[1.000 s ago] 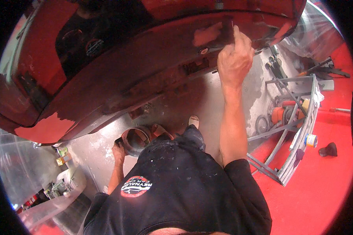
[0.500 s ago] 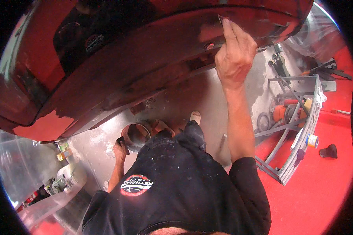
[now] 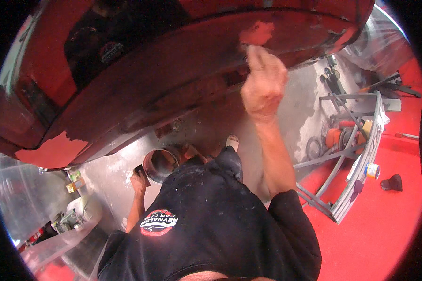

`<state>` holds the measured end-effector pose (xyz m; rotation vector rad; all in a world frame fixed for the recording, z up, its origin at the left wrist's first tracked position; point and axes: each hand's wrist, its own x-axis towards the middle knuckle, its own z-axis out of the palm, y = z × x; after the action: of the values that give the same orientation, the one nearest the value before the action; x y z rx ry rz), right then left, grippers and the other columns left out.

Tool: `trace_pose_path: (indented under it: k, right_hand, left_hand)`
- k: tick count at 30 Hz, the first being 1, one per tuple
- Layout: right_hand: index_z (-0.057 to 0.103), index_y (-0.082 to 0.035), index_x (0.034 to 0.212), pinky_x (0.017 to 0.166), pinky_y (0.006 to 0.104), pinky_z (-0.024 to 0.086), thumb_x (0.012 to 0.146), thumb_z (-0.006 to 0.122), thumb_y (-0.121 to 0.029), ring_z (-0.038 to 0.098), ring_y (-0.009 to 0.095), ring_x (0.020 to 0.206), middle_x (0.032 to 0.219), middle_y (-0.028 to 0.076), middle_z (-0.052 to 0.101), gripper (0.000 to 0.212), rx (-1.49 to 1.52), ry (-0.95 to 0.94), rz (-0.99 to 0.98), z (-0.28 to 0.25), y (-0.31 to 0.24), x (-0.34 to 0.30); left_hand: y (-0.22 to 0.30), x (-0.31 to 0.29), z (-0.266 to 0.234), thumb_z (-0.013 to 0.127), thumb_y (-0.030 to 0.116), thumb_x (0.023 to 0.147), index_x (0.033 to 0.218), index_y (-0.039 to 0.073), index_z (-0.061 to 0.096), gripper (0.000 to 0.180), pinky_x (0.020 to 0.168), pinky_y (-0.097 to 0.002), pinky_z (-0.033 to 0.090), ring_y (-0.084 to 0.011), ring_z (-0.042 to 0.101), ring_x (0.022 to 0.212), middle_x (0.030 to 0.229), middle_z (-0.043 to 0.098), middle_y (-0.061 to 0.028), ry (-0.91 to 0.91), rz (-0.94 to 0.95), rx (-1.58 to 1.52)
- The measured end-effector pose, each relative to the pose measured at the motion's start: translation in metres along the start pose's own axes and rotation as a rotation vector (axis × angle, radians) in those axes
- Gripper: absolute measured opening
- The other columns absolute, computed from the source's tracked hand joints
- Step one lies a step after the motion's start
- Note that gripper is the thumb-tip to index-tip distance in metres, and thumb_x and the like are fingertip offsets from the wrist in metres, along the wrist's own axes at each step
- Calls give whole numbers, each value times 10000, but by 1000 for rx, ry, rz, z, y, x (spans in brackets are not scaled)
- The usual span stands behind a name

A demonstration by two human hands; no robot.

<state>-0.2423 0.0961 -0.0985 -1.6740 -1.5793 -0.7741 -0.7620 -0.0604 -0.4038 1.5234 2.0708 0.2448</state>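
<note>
Right hand [image 3: 263,86] raised against glossy red car body panel [image 3: 140,89], fingers closed around a spreader, mostly hidden, at a dull pink filler patch [image 3: 257,33]. Left hand [image 3: 138,180] held low, gripping a small dark tool beside a round metal can [image 3: 162,163]. Grey metal trolley [image 3: 356,154] standing on red floor [image 3: 384,225] to the right.

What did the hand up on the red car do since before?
The right hand slid left along the red car panel, and a fresh pale patch now shows just above its fingertips. The left hand stayed low beside the round can, keeping its dark flat piece.
</note>
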Motion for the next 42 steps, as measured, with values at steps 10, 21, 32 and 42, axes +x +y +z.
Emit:
trace_pose_path:
  k: [10,21,32,42]
  right_hand:
    - [681,-12,1193,923,425,477,780,565,12,631,327,1022,1118,150,686,430,24,54,154,9,-6,42]
    - [711,-119,1203,932,419,470,859,589,-52,601,280,1098,1188,46,688,371,-17,47,80,1,5,10]
    - [713,-109,1235,956,396,437,775,662,-34,585,279,1119,1262,68,652,469,-5,138,0,39,-1,-4]
    - [698,-104,1232,965,422,463,857,562,-31,619,302,1110,1236,93,668,405,-53,41,37,9,23,-9]
  left_hand:
    - [-13,8,25,541,174,986,1104,-15,661,253,735,-483,550,-451,701,858,912,706,-281,-32,150,30]
    - [10,6,7,552,178,971,1132,-11,654,268,754,-469,560,-435,709,887,925,711,-278,-64,14,10]
    - [5,4,5,530,158,992,1095,-33,647,246,745,-495,543,-452,699,895,929,702,-288,-38,58,-41]
    - [101,25,-22,493,193,993,1144,-61,632,326,781,-478,534,-446,699,919,976,691,-314,-108,201,-144]
